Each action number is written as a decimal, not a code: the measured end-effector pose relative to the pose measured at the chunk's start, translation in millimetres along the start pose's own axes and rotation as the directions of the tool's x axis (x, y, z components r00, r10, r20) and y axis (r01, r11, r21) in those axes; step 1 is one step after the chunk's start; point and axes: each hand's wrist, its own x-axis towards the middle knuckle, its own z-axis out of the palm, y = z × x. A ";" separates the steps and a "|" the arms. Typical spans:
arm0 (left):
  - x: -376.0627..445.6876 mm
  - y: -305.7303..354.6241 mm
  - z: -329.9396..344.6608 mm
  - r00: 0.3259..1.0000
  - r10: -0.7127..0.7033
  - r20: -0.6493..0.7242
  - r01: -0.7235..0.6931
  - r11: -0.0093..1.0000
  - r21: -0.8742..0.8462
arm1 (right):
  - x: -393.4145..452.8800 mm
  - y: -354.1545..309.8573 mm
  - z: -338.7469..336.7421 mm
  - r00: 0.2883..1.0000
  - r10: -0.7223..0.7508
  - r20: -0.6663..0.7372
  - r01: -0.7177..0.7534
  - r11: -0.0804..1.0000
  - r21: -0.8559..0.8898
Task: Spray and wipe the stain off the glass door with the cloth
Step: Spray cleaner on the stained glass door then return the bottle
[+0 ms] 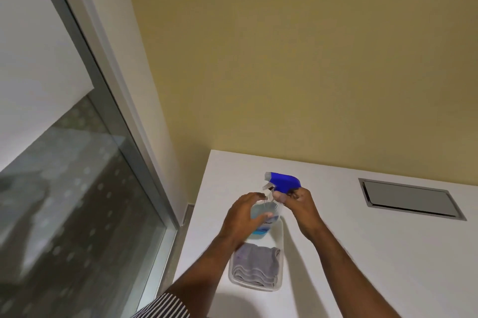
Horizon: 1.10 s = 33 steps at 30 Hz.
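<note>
A clear spray bottle [267, 214] with pale blue liquid and a blue trigger head stands in a white tray [280, 229] on a white counter. My left hand [241, 216] wraps around the bottle's body. My right hand [300, 203] pinches the neck just under the blue head. A folded grey cloth [257, 266] lies in the near half of the same tray. The glass door [77, 201] with its grey metal frame fills the left side; faint pale spots show on the glass.
The white counter [375, 253] runs right and toward me, with a grey recessed flap [411, 200] at its far right. A yellow wall rises behind. A narrow gap with a metal sill lies between the counter and the door frame.
</note>
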 end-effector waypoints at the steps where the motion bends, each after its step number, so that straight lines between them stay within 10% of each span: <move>1: -5.8 4.8 -3.6 0.999 0.024 -0.023 -0.025 0.998 -0.052 | -3.3 -8.6 -1.4 1.000 -0.026 -0.006 0.026 1.000 0.017; 16: -91.8 89.7 -31.2 0.979 0.075 -0.190 -0.166 0.833 -0.527 | -64.3 -126.9 -0.4 0.930 -0.353 0.106 0.314 0.909 0.274; 33: -246.3 44.8 -77.6 0.896 -0.084 -0.436 -0.272 0.672 -0.688 | -143.4 -134.5 130.5 0.599 -0.313 0.737 0.089 0.941 0.328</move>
